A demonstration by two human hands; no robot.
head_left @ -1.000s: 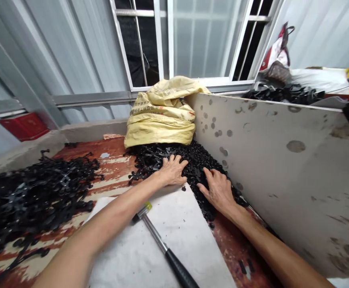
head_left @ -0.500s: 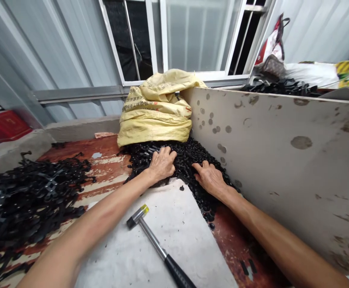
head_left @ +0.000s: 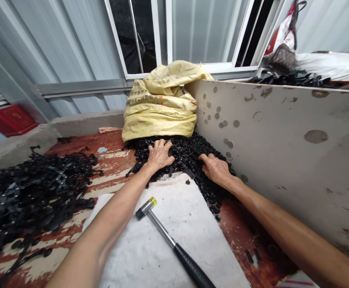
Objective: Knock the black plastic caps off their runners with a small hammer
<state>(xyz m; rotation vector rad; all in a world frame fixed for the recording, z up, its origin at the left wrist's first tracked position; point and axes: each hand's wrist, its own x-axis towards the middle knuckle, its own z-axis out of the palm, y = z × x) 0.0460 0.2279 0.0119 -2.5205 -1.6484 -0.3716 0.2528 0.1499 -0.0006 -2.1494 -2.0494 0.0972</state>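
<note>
A heap of small black parts (head_left: 189, 150) spills from beneath the yellow woven sack (head_left: 159, 124). My left hand (head_left: 160, 154) rests on the heap's near side, fingers spread over the parts and thumb out to the right. On the right slope of the same heap is my right hand (head_left: 215, 168), its fingers curled in; whatever they may hold is hidden. Below the hands, a mallet (head_left: 162, 230) with a yellow and a black face lies on a white cloth (head_left: 141, 252), its black handle toward me.
A second pile of black, branching pieces (head_left: 42, 192) lies to the left on the worn red-brown surface (head_left: 111, 148). A stained grey board (head_left: 270, 132) stands upright along the right side. Behind are a window (head_left: 201, 36) and a corrugated metal wall (head_left: 57, 40).
My left hand's fingers have spread apart from a more curled pose. The right hand stays at about the same place on the heap, fingers still bent. The view has shifted slightly.
</note>
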